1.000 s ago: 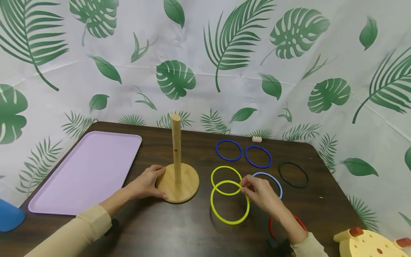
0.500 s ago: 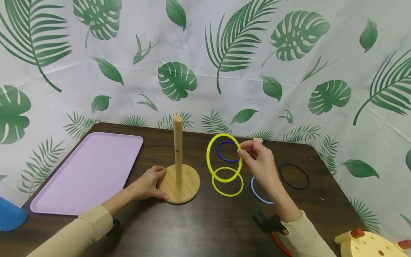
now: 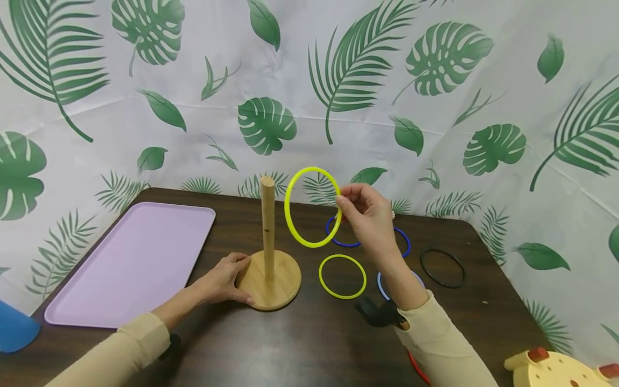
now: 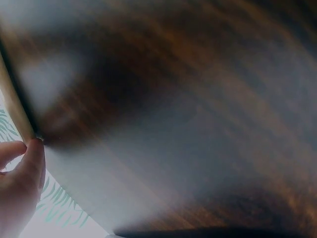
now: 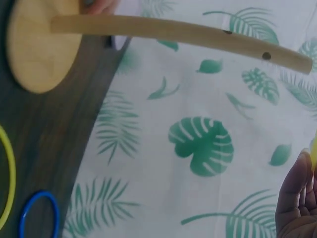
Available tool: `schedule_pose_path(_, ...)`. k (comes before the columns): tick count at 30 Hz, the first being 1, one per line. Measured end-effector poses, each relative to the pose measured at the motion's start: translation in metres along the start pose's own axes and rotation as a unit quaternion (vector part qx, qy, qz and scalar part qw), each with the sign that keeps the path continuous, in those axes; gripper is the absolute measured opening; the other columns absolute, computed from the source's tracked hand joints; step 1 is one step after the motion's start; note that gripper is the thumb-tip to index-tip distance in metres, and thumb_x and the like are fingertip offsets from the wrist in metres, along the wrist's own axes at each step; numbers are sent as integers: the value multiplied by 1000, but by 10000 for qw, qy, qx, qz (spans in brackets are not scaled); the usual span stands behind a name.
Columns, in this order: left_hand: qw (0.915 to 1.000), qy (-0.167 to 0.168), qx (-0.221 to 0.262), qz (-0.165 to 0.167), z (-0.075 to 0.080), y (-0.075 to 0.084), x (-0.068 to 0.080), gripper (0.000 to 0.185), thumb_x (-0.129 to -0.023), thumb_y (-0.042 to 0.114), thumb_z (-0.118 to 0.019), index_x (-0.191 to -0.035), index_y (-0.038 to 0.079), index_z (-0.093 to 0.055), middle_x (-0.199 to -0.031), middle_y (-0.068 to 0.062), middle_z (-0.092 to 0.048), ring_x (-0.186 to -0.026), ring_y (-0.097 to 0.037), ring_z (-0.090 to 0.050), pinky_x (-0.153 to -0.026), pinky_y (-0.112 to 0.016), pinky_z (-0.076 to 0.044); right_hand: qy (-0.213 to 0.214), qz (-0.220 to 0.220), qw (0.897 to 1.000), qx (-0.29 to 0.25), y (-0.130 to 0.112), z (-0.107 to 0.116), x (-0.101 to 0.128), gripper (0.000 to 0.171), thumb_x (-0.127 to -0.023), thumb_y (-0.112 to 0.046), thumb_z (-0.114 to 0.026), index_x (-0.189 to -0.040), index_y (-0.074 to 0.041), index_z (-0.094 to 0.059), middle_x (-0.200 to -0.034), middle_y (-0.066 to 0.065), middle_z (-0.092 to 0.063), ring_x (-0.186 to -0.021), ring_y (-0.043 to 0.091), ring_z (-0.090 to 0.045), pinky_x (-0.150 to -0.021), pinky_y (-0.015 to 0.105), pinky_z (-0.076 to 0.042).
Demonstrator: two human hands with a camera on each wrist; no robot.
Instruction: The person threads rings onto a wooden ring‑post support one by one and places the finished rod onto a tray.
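Observation:
In the head view, a wooden peg stand with an upright post (image 3: 268, 226) and a round base (image 3: 286, 282) is on the dark table. My left hand (image 3: 220, 279) grips the base's left rim, fingers at the back, thumb in front. Up in the air, just right of the post's top, my right hand (image 3: 369, 220) pinches a yellow ring (image 3: 287, 209) at its right side between thumb and fingers. Another yellow ring (image 3: 343, 297) lies flat to the right of the base. The right wrist view shows the post across its top and a sliver of the held ring (image 5: 314, 153).
Two dark blue rings (image 3: 345, 245), a light blue ring (image 3: 382, 290), a black ring (image 3: 462, 275) and a red ring (image 3: 418, 368) lie to the right, some partly covered by my right arm. A lilac tray (image 3: 130, 263) lies left. A yellow toy (image 3: 556, 371) stands front right.
My right hand has lifted the yellow ring off the table beside the other one and carried it up and left toward the post. The left hand stays on the base.

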State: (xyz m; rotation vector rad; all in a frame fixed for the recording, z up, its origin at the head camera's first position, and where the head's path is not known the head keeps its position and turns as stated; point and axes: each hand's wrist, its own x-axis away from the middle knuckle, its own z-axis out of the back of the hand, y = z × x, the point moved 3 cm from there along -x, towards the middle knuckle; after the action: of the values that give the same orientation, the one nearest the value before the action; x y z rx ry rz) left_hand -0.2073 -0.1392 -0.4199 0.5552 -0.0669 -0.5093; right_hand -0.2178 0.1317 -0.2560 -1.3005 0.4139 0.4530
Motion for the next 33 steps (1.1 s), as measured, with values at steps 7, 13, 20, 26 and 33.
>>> schedule_pose_path(7,10000,-54,24,44,-1,-2,0,94,-65,35,-85,-131,-17,-42,-128,-30,-44,-118,-44,-44,-95,-53,-40,-119,103,9997,-164,-9,-21,-11,13,-89,-5,-62,-99,4,-62,-77,7,-59,-59,20,-57,-55,23,-51)
schedule_pose_path(13,9998,-112,44,133,-1,-2,0,95,-65,36,-85,-131,-16,-42,-129,-30,-44,-118,-44,-44,-96,-54,-40,-244,129,9996,-105,-8,-40,-19,13,-88,-4,-63,-98,5,-62,-78,16,-60,-58,21,-56,-54,21,-49)
schedule_pose_path(20,9998,-145,26,144,-1,-1,2,94,-65,36,-85,-132,-15,-42,-129,-29,-43,-118,-43,-44,-95,-53,-41,-383,68,9992,16,2,-57,-22,11,-87,-2,-63,-96,6,-63,-74,18,-60,-53,9,-54,-52,20,-48)
schedule_pose_path(26,9998,-127,-19,150,-1,-2,2,95,-65,38,-85,-132,-15,-42,-129,-28,-44,-118,-42,-44,-95,-52,-41,-508,-232,9981,266,18,-67,-18,11,-87,-3,-64,-96,3,-64,-75,17,-61,-53,9,-54,-51,21,-49)
schedule_pose_path(33,9998,-107,-44,130,-2,-3,1,96,-65,39,-85,-132,-14,-43,-129,-28,-44,-118,-42,-44,-96,-52,-41,-633,-553,9932,806,46,-72,-3,10,-86,-6,-66,-93,1,-66,-74,13,-64,-53,13,-57,-50,23,-50)
